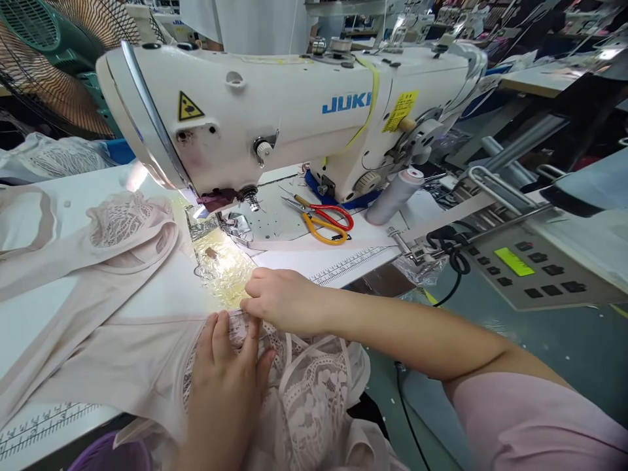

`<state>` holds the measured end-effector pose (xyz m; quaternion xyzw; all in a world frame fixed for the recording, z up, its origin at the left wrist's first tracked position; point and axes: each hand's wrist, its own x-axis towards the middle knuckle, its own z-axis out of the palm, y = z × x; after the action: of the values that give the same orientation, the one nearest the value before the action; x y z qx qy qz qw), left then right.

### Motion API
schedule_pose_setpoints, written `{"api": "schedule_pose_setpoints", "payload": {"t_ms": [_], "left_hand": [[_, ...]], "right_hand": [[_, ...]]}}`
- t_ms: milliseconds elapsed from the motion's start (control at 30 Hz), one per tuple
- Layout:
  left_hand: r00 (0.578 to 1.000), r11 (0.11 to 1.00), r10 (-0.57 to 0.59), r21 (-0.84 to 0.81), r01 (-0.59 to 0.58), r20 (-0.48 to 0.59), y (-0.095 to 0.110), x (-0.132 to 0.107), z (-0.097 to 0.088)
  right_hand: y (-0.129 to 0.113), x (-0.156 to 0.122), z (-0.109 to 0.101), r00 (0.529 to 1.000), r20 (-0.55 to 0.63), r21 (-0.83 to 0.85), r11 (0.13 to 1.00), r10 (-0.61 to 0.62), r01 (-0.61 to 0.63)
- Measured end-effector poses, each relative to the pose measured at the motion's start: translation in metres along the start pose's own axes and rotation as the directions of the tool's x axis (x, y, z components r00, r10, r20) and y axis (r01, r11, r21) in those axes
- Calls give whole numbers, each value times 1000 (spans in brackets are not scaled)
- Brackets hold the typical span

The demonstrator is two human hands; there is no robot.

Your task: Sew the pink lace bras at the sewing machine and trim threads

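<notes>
Pale pink lace fabric (304,392) lies over the front edge of the white sewing table (29,314). My left hand (226,379) rests flat on the lace, fingers stretched out and pressing it down. My right hand (279,297) is closed in a pinch on the lace's top edge, just in front of the lit needle plate (220,265). The presser foot (238,226) of the white JUKI sewing machine (275,111) stands a little beyond both hands. More pink lace garment (122,226) is spread to the left of the needle.
Red- and yellow-handled scissors (326,219) lie behind the needle area. A thread cone (395,196) lies by the machine base. A grey control panel (532,268) sits at the right, a fan (49,59) at the back left. A printed ruler (348,263) marks the table edge.
</notes>
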<state>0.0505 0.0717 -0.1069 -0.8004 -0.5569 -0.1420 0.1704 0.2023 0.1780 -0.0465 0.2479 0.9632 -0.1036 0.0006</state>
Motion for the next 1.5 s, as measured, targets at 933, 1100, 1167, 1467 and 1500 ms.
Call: {"api": "schedule_pose_setpoints", "payload": {"t_ms": [933, 1100, 1167, 1467, 1500], "left_hand": [[994, 993, 112, -21, -112, -12, -2, 8, -2], [994, 994, 110, 18, -110, 18, 5, 10, -2], [995, 995, 95, 38, -96, 39, 6, 10, -3], [992, 994, 101, 31, -104, 81, 6, 13, -4], [992, 995, 96, 27, -98, 78, 6, 14, -5]], "right_hand": [[16, -31, -7, 997, -65, -37, 998, 43, -46], [17, -19, 7, 994, -111, -17, 1000, 14, -16], [17, -16, 11, 993, -120, -8, 1000, 7, -8], [22, -23, 5, 999, -41, -45, 999, -12, 10], [22, -24, 3, 999, -32, -47, 999, -9, 8]]}}
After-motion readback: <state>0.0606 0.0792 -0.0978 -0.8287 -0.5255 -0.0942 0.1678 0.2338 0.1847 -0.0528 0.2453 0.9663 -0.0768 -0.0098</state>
